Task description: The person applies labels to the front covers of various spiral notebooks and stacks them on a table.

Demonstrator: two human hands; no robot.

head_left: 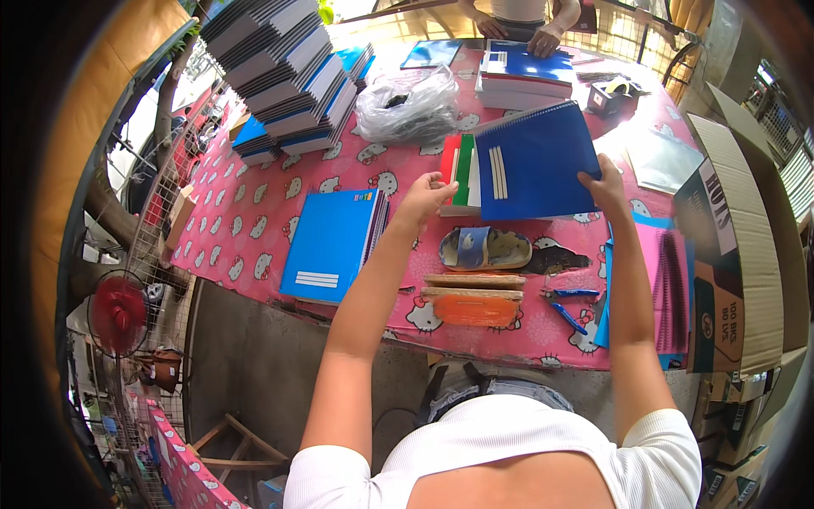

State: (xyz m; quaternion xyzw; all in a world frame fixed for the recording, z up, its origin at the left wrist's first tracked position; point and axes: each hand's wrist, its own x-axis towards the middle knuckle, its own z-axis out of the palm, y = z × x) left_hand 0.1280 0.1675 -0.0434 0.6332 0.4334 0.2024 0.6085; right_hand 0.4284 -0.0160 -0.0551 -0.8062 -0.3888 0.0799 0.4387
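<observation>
A dark blue spiral notebook [538,165] lies tilted over a stack of red and green covers [460,161], hiding much of it. My right hand [606,188] grips the notebook's right edge, with the thumb on the cover. At the left edge of the red and green stack is my left hand [426,199], its fingers loosely bent and apart; whether they touch the stack is hard to tell. Left of that hand sits a pile of light blue notebooks [329,242]. Just below the spiral notebook rests a patterned slipper [485,248].
Tall notebook stacks [284,76] and a clear plastic bag [407,106] stand at the back left. Across the table, another person's hands [545,41] rest by a blue-covered pile [526,72]. Blue-handled pliers [570,307], wooden blocks [475,297] and a cardboard box [721,254] are nearer.
</observation>
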